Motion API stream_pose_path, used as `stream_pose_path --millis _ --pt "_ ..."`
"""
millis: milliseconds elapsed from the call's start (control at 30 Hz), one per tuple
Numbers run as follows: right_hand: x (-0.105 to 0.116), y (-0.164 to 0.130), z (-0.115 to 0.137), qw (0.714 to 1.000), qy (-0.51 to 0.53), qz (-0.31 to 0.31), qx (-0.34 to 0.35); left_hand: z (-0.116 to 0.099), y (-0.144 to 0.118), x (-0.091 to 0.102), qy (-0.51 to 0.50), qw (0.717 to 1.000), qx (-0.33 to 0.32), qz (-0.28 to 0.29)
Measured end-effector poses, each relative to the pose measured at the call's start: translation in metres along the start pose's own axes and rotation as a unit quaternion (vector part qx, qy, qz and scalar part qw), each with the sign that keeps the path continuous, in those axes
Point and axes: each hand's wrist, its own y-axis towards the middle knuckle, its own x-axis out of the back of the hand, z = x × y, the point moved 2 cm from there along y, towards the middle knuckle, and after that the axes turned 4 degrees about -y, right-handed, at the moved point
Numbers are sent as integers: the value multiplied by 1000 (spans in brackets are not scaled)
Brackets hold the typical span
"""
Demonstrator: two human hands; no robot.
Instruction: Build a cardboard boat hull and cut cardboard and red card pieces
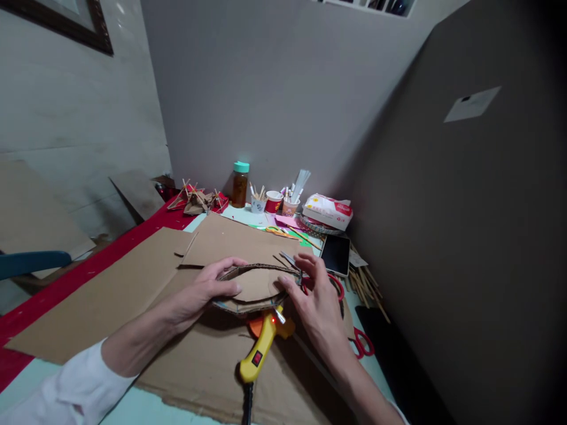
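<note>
My left hand [208,291] presses down on the left side of a round cardboard piece [256,287], a disc with a thin corrugated strip standing along its rim. My right hand [315,301] pinches the right end of that strip, fingers closed on the rim. A yellow glue gun [261,348] with a lit red switch lies just below the piece, nozzle pointing up toward it, between my two forearms. Red-handled scissors [335,282] lie partly hidden behind my right hand.
Large cardboard sheets [110,295] cover the table. At the back stand a jar with a teal lid [240,184], cups of sticks and pens [274,202], a tissue pack [328,211] and a dark phone [335,254]. A second pair of red scissors [363,342] and wooden sticks lie at right.
</note>
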Motion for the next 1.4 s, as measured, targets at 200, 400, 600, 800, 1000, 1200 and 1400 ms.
stream_pose_path --millis 200,400,600,800,1000,1200,1400 --pt "4 -7 23 934 -190 113 282 -7 0 6 8 999 8 -32" --pt "-2 -10 25 903 -260 158 303 -9 0 7 45 999 -12 19" --pt "1 -17 33 882 -274 195 329 -3 2 7 19 998 2 53" --pt "5 -16 33 914 -190 142 329 -3 1 2 -46 998 15 48" --pt "14 -9 31 964 -87 108 226 -1 0 -1 -58 997 13 58" --pt "7 -7 30 965 -63 169 191 -5 -2 -2 -12 998 -37 55" --pt "0 -9 29 965 -107 156 180 -11 -4 -9 88 994 -60 35"
